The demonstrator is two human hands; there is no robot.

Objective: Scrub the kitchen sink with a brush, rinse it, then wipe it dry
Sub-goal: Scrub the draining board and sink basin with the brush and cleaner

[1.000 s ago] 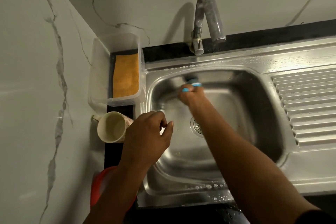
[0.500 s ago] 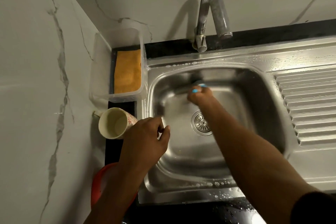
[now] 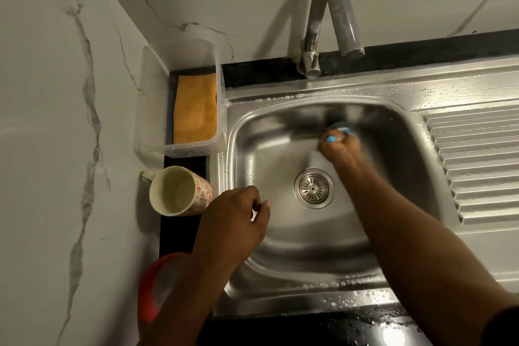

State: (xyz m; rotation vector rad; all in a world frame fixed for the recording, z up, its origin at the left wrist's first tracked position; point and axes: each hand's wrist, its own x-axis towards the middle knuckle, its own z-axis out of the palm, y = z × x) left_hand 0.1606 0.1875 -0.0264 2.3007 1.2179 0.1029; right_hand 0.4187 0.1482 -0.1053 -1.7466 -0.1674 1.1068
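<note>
The right hand (image 3: 341,149) has its grip wrapped tight around a blue brush (image 3: 340,127), pressing it against the far wall of the sink (image 3: 314,236); hand and brush are blurred, so the bristles cannot be made out. The left hand (image 3: 233,222) rests on the sink's left rim, fingers loosely curled with thumb and forefinger nearly meeting, holding nothing.

The sink is brushed stainless steel, a rounded-corner basin with a round perforated drain strainer (image 3: 314,187) at its floor and a ribbed draining board (image 3: 477,160) to the right. Water beads speckle its rims. A curved metal faucet (image 3: 331,19) arches above the back edge.

Left of the basin, on the black bench (image 3: 184,233), stand a clear plastic tub (image 3: 157,98) with an orange cloth (image 3: 195,109) lying in it, a cream mug (image 3: 179,191) with a red floral pattern, and a red-rimmed container (image 3: 157,286). Grey-veined marble walls meet at the corner.
</note>
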